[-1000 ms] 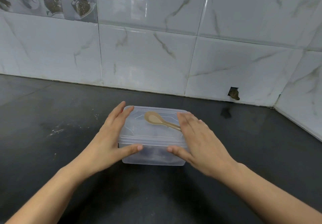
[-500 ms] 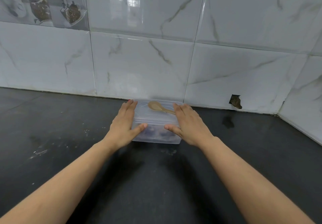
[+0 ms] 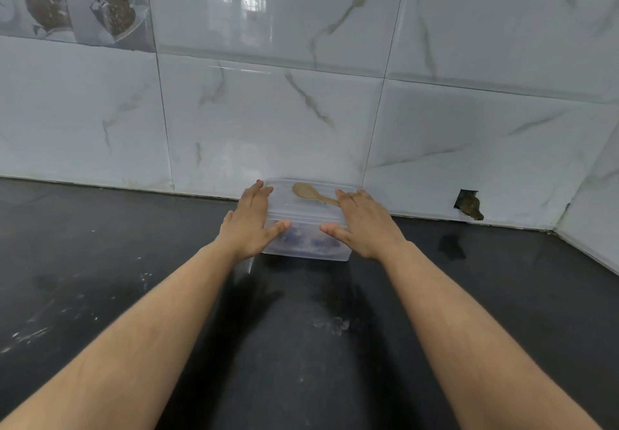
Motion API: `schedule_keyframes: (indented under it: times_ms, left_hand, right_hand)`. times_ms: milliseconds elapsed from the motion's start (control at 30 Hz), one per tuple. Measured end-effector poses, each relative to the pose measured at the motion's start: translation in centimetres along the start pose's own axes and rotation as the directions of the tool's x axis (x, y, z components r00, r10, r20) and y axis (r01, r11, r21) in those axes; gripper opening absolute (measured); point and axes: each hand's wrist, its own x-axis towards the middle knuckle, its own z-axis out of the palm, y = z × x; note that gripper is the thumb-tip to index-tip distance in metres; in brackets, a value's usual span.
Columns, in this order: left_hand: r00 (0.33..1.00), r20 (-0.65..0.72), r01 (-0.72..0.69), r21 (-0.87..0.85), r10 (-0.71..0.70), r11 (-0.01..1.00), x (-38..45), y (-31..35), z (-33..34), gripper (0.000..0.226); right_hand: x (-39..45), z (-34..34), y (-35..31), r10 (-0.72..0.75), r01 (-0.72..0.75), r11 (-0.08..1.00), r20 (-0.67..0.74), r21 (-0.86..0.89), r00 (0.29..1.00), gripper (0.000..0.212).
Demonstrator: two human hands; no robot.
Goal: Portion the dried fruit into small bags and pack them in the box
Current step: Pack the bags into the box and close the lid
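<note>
right now the clear plastic box point(image 3: 306, 225) sits on the dark table point(image 3: 100, 262), far from the camera and close against the white marble-patterned tiled wall point(image 3: 268, 128). its lid point(image 3: 301, 208) is on, and a light brown spoon point(image 3: 310, 192) lies flat on top of the lid, bowl toward the left, handle running right until it disappears under the right hand. through the cloudy front wall of the box some dark bluish shapes show, but they are too blurred to name.

both arms reach straight out. the left hand point(image 3: 251, 225) lies along the left end of the box, its fingers point(image 3: 256, 193) straight and close together, stretched over the left edge of the lid, while the thumb point(image 3: 278, 227) is spread away from them and presses on the box's front wall. the right hand point(image 3: 363, 225) mirrors it at the right end: fingers straight and lying side by side on the lid's right edge, thumb spread and touching the front wall. neither hand is curled round the box; they lie flat against it from both sides.

on the wall to the right of the box there is a small ragged hole in a tile point(image 3: 469, 203), just above the table line. at the top left of the wall is a decorative tile point(image 3: 73, 1) printed with brown foodstuffs. pale smudges and specks mark the table on the left, and another pale smear lies between the forearms.
</note>
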Motion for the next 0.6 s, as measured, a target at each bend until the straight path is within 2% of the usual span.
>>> schedule_keyframes:
  times_ms: [400, 600]
  left_hand:
    - [1.000, -0.029, 0.000, -0.024, -0.001, 1.000, 2.6, -0.3, 1.5, 0.072]
    - [0.999, 0.041, 0.028, 0.021, -0.029, 0.999, 3.0, 0.1, 1.3, 0.078]
  right_hand:
    - [2.7, 1.2, 1.5, 0.012, -0.012, 1.000, -0.028, -0.016, 1.000, 0.082]
    - [2.9, 1.2, 1.5, 0.007, -0.007, 0.996, -0.006, -0.086, 1.000, 0.084]
